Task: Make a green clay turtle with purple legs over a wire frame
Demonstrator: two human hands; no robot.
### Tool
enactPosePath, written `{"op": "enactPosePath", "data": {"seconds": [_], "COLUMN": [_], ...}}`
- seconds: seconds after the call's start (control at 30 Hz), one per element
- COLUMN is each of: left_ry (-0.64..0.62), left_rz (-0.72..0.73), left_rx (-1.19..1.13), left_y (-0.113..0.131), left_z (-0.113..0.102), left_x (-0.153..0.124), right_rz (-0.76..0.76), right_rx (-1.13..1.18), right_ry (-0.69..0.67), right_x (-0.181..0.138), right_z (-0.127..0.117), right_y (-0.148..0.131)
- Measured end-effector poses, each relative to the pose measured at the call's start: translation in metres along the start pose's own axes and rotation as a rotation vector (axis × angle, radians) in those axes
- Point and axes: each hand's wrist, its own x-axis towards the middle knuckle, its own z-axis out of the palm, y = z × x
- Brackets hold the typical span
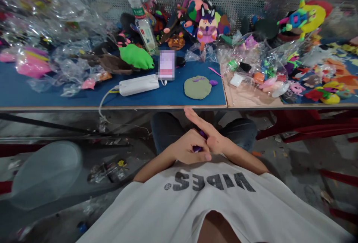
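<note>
Both hands meet in front of my chest, below the table edge, pressed around a small piece of purple clay [199,147]. My left hand [188,147] curls under it with the thumb over the top. My right hand [207,133] lies flat against it, fingers stretched toward the table. On the blue table top [41,92] just above lies a flat olive-green clay disc [197,87] with purple bits on it, and a small purple lump [213,82] beside it.
A white power bank [139,84] with a cable, a phone [166,65], a plastic bottle [142,22], a green clay blob [136,56], clay figures [207,25] and many plastic bags [253,62] of clay crowd the table. A mesh wall stands behind. A translucent lid [46,174] lies at lower left.
</note>
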Motion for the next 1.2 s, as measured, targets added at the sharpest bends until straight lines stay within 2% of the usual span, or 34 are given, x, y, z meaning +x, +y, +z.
{"op": "enactPosePath", "data": {"seconds": [0.1,0.23,0.3,0.4,0.47,0.57,0.67,0.77,0.87,0.97,1.2], "left_ry": [0.090,0.135,0.133,0.073,0.022,0.016,0.072,0.128,0.160,0.204,0.305], "left_rz": [0.004,-0.026,-0.046,-0.076,-0.097,-0.130,-0.159,-0.201,-0.249,-0.291,-0.334], "left_rx": [-0.067,-0.074,-0.084,-0.113,-0.135,-0.157,-0.163,-0.157,-0.140,-0.127,-0.124], "left_y": [-0.006,-0.012,-0.013,-0.013,-0.013,-0.014,-0.017,-0.018,-0.019,-0.019,-0.024], "left_z": [-0.002,-0.005,-0.004,-0.001,-0.001,-0.003,-0.008,-0.014,-0.020,-0.025,-0.032], "left_x": [-0.002,-0.005,-0.005,-0.003,-0.002,-0.003,-0.009,-0.016,-0.024,-0.030,-0.040], "right_rz": [0.218,0.412,0.405,0.327,0.277,0.199,0.127,0.126,0.164,0.171,0.189], "right_rx": [0.002,0.239,0.313,0.280,0.203,-0.087,-0.432,-0.821,-1.025,-1.061,-1.085], "right_ry": [0.163,0.356,0.467,0.641,0.757,0.845,0.734,0.477,0.275,0.215,0.251], "right_x": [-0.007,-0.017,-0.019,-0.018,-0.018,-0.019,-0.014,0.000,0.016,0.025,0.020], "right_z": [0.003,0.017,0.023,0.020,0.008,-0.023,-0.061,-0.095,-0.115,-0.119,-0.100], "right_y": [0.001,0.004,0.010,0.021,0.027,0.033,0.038,0.047,0.059,0.071,0.083]}}
